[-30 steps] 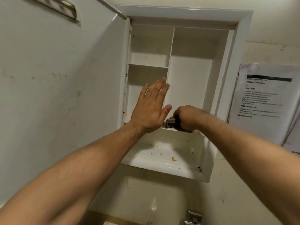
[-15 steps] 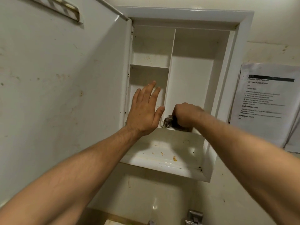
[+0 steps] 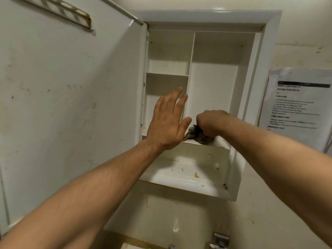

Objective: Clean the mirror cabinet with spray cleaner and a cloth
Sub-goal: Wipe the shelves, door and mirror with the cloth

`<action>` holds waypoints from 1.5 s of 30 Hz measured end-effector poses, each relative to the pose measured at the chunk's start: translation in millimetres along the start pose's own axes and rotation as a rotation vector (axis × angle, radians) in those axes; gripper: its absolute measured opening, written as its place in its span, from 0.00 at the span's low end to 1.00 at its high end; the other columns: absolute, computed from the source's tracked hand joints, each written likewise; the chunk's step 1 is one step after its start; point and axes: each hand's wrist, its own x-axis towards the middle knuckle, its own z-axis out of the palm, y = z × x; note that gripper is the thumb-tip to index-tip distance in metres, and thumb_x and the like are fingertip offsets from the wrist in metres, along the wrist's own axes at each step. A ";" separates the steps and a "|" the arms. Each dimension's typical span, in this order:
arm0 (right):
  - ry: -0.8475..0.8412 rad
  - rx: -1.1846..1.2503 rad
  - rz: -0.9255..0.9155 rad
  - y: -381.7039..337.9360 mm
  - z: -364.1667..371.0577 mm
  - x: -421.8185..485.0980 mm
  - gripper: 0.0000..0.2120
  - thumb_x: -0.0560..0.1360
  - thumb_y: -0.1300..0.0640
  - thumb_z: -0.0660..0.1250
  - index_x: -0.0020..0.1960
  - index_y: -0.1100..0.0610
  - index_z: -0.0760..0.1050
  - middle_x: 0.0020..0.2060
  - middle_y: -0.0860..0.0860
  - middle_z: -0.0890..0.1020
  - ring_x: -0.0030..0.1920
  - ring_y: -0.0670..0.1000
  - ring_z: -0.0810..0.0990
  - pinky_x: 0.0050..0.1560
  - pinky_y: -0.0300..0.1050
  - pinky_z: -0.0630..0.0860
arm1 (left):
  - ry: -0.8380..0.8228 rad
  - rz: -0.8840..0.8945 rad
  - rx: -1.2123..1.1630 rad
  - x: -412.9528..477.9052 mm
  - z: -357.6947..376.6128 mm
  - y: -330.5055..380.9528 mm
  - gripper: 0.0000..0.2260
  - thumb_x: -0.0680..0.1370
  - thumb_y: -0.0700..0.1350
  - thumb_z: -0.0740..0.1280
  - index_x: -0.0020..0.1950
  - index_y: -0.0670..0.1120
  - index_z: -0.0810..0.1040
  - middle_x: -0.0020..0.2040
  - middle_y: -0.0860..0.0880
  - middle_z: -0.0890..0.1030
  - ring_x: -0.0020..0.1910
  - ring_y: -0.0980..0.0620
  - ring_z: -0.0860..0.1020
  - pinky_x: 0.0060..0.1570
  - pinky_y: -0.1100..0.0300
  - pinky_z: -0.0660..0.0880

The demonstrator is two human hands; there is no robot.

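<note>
The white wall cabinet (image 3: 258, 83) stands with its door (image 3: 71, 97) swung out to the left, the stained inner face toward me. My right hand (image 3: 211, 122) is shut on a dark grey cloth (image 3: 195, 134), pressing it on the middle shelf (image 3: 220, 143) of the cabinet. My left hand (image 3: 168, 121) is open, fingers spread, raised in front of the lower left compartment beside the door's hinge edge, close to the cloth. The bottom shelf (image 3: 183, 173) carries orange-brown spots. No spray bottle is in view.
A printed sheet (image 3: 296, 106) hangs on the wall right of the cabinet. A metal bracket (image 3: 52, 10) is fixed at the top of the door. Below, a metal fixture (image 3: 220, 239) and a sink edge show at the frame bottom.
My right hand with the cloth has stayed at about the same spot on the middle shelf. My left hand shifted slightly left, then back right, staying open.
</note>
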 end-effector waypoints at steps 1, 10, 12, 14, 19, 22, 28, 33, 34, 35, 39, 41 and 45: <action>-0.024 -0.193 0.024 5.2 -11.6 -0.4 0.04 0.80 0.53 0.68 0.51 0.54 0.76 0.41 0.50 0.78 0.39 0.51 0.77 0.38 0.47 0.74 | 0.012 0.010 0.008 -0.7 -1.1 -1.5 0.30 0.83 0.57 0.52 0.80 0.42 0.64 0.82 0.41 0.60 0.81 0.42 0.60 0.77 0.37 0.57; 0.434 0.737 0.035 -27.9 42.1 7.4 0.13 0.76 0.61 0.65 0.57 0.55 0.81 0.47 0.56 0.81 0.48 0.62 0.82 0.46 0.45 0.73 | 0.074 -0.045 0.052 0.3 -7.1 -28.0 0.30 0.84 0.57 0.52 0.81 0.40 0.63 0.82 0.40 0.60 0.81 0.41 0.60 0.77 0.37 0.57; 0.287 0.583 -0.026 -18.5 44.6 5.5 0.11 0.78 0.57 0.66 0.59 0.53 0.80 0.46 0.54 0.79 0.49 0.60 0.82 0.45 0.46 0.72 | 0.034 0.003 0.058 0.5 -1.7 -24.0 0.30 0.84 0.57 0.53 0.81 0.41 0.62 0.82 0.40 0.59 0.81 0.41 0.59 0.78 0.38 0.56; 0.175 0.356 -0.078 -4.9 28.3 2.5 0.09 0.77 0.56 0.68 0.57 0.52 0.80 0.45 0.52 0.82 0.45 0.56 0.81 0.46 0.48 0.77 | -0.025 0.061 0.091 2.9 3.8 -16.2 0.30 0.84 0.56 0.55 0.82 0.42 0.60 0.83 0.41 0.56 0.82 0.42 0.57 0.80 0.40 0.53; -0.067 -0.406 -0.021 5.1 -25.6 -15.1 0.10 0.80 0.48 0.69 0.55 0.54 0.77 0.43 0.49 0.79 0.41 0.50 0.77 0.44 0.47 0.73 | -0.140 0.218 0.277 -3.9 15.4 -12.5 0.30 0.83 0.52 0.56 0.83 0.43 0.57 0.85 0.43 0.51 0.84 0.44 0.52 0.81 0.41 0.51; -0.002 -0.672 0.040 14.0 -34.6 -21.9 0.12 0.81 0.45 0.68 0.59 0.51 0.79 0.50 0.49 0.81 0.51 0.52 0.77 0.58 0.50 0.70 | -0.169 0.229 0.308 -16.3 11.9 -31.7 0.30 0.82 0.48 0.57 0.84 0.43 0.56 0.85 0.45 0.52 0.84 0.46 0.51 0.82 0.42 0.49; 0.046 -0.328 0.051 -5.6 34.6 -24.3 0.13 0.84 0.55 0.60 0.66 0.56 0.75 0.57 0.53 0.80 0.56 0.55 0.80 0.48 0.48 0.70 | -0.199 0.204 0.308 -24.7 13.9 -54.5 0.28 0.83 0.48 0.53 0.83 0.43 0.59 0.84 0.44 0.55 0.84 0.46 0.52 0.82 0.45 0.47; 0.022 0.105 -0.027 20.4 23.6 -32.8 0.13 0.79 0.58 0.66 0.62 0.53 0.73 0.41 0.48 0.73 0.40 0.50 0.74 0.40 0.46 0.72 | -0.091 0.142 0.198 -24.9 23.7 -53.4 0.27 0.84 0.49 0.56 0.82 0.41 0.60 0.84 0.42 0.56 0.84 0.44 0.53 0.82 0.45 0.50; 0.005 0.183 -0.024 27.8 17.1 -37.3 0.13 0.78 0.59 0.67 0.61 0.51 0.75 0.41 0.46 0.74 0.40 0.48 0.74 0.39 0.43 0.72 | -0.071 0.131 0.175 -23.0 25.8 -51.8 0.27 0.84 0.50 0.56 0.82 0.41 0.61 0.84 0.42 0.57 0.83 0.44 0.53 0.82 0.45 0.50; 0.029 0.248 -0.014 35.2 8.9 -40.6 0.14 0.76 0.60 0.68 0.60 0.49 0.76 0.41 0.45 0.75 0.40 0.46 0.75 0.38 0.41 0.71 | -0.060 0.129 0.159 -20.6 27.4 -51.1 0.27 0.85 0.50 0.55 0.81 0.41 0.61 0.83 0.42 0.57 0.83 0.44 0.53 0.82 0.46 0.49; 0.521 0.191 0.017 57.6 -34.4 -31.5 0.16 0.73 0.64 0.70 0.57 0.51 0.80 0.40 0.48 0.76 0.38 0.50 0.75 0.37 0.45 0.72 | -0.065 0.139 0.135 -10.3 31.9 -49.1 0.26 0.85 0.52 0.53 0.82 0.41 0.60 0.83 0.42 0.57 0.83 0.44 0.54 0.82 0.46 0.50; 0.592 0.041 0.003 53.9 -42.7 -24.6 0.15 0.74 0.64 0.70 0.59 0.54 0.80 0.44 0.53 0.78 0.43 0.57 0.79 0.41 0.49 0.74 | -0.058 0.131 0.114 -7.0 34.1 -46.8 0.27 0.85 0.51 0.54 0.82 0.41 0.60 0.83 0.42 0.58 0.83 0.44 0.54 0.82 0.45 0.51; 0.295 -0.384 0.005 27.9 -3.6 -23.4 0.11 0.82 0.55 0.64 0.62 0.54 0.79 0.55 0.53 0.80 0.54 0.57 0.81 0.47 0.52 0.77 | -0.040 0.155 0.083 -5.3 36.9 -40.4 0.27 0.85 0.51 0.54 0.82 0.40 0.59 0.83 0.42 0.58 0.83 0.44 0.55 0.81 0.44 0.53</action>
